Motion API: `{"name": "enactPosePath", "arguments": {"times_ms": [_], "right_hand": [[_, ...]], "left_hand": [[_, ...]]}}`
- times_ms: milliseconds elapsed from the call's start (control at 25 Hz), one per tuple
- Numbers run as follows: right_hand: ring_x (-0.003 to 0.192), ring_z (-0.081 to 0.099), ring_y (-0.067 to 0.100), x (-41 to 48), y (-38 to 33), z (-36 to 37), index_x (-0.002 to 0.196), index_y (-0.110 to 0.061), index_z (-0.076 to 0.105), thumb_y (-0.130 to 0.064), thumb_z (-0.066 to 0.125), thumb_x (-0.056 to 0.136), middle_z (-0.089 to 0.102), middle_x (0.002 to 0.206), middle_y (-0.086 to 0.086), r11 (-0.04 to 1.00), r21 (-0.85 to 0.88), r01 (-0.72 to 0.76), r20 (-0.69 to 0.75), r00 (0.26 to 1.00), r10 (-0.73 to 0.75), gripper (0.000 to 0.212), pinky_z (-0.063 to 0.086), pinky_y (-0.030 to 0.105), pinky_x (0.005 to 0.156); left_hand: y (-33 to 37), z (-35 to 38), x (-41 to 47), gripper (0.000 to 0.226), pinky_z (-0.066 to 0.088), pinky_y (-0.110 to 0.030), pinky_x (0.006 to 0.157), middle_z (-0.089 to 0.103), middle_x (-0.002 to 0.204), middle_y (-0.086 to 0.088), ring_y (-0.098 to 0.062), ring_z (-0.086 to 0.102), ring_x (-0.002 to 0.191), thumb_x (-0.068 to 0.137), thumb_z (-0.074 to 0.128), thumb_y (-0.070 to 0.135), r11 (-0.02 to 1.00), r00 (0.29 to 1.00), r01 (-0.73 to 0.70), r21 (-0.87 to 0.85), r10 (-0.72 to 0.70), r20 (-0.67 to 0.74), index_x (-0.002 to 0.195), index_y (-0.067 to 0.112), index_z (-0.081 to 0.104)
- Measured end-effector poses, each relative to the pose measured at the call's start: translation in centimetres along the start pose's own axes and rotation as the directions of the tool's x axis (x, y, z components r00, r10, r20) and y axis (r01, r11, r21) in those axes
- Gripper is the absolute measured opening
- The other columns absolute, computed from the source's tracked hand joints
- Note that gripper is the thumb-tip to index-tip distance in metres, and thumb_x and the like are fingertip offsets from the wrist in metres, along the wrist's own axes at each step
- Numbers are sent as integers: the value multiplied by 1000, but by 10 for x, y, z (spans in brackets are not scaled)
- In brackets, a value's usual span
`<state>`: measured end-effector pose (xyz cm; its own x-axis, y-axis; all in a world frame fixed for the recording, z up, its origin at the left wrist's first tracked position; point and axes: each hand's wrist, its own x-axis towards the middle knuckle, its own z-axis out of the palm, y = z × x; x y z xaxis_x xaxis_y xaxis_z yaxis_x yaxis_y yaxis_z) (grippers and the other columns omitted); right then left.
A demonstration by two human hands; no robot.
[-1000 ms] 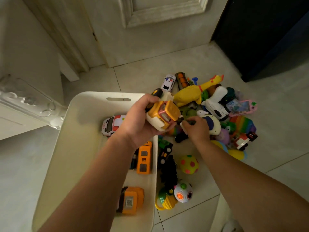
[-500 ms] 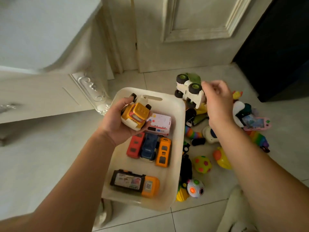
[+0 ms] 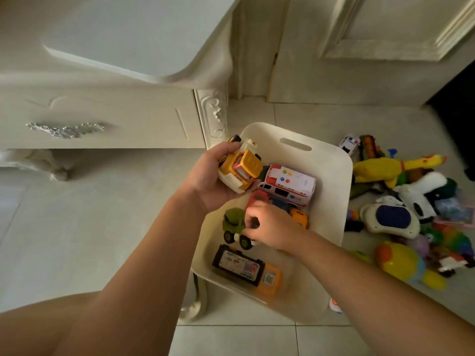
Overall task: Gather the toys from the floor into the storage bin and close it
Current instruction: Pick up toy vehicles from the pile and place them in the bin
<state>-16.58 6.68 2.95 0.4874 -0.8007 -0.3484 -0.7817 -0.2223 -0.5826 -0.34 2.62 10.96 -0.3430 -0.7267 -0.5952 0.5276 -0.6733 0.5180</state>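
A cream storage bin (image 3: 331, 191) stands on the tile floor. My left hand (image 3: 209, 181) holds a yellow and white toy truck (image 3: 240, 169) over the bin's far left corner. My right hand (image 3: 270, 226) is down inside the bin, fingers closed on a green toy mixer truck (image 3: 234, 227). Inside lie a white ambulance (image 3: 288, 185), a red car (image 3: 258, 196), an orange bus (image 3: 299, 217) and a black and orange toy (image 3: 246, 269). A heap of toys lies on the floor right of the bin, among them a yellow rubber chicken (image 3: 385, 168).
A cream cabinet (image 3: 102, 119) with a carved leg stands left of the bin. A door (image 3: 359, 47) is behind. More floor toys: a small white car (image 3: 349, 144), a white and blue toy (image 3: 390, 219), a yellow ball toy (image 3: 401, 260). No lid is in view.
My right hand carried the green truck from above the floor pile down into the bin. My left hand stayed over the bin's corner with the yellow truck. The view shifted left.
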Motion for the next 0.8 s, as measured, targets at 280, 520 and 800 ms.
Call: {"name": "enactPosePath", "arguments": {"times_ms": [280, 520, 800], "right_hand": [[84, 52, 17, 16, -11, 36, 78, -11, 61, -18, 73, 79, 45, 97, -1, 910, 361, -203, -221, 930, 295, 14, 48, 33, 76], [102, 49, 20, 39, -16, 48, 84, -18, 55, -14, 68, 85, 34, 109, 0, 775, 574, -265, -300, 813, 500, 15, 43, 24, 87], [90, 56, 23, 57, -1, 49, 71, -16, 56, -26, 69, 83, 49, 106, 8, 595, 762, -255, -260, 722, 641, 20, 49, 26, 72]], "left_hand": [[2, -8, 4, 38, 52, -44, 88, 62, 114, -15, -30, 58, 108, 81, 61, 28, 1000, 1000, -13, 2, 13, 15, 115, 11, 58], [5, -7, 5, 31, 53, -44, 85, 63, 114, -15, -30, 59, 110, 84, 59, 28, 999, 999, -31, -16, 31, 32, 110, 11, 61], [-10, -13, 14, 31, 49, -51, 95, 64, 104, -15, -31, 61, 101, 88, 56, 25, 998, 999, -15, 58, 18, -48, 115, 9, 58]]}}
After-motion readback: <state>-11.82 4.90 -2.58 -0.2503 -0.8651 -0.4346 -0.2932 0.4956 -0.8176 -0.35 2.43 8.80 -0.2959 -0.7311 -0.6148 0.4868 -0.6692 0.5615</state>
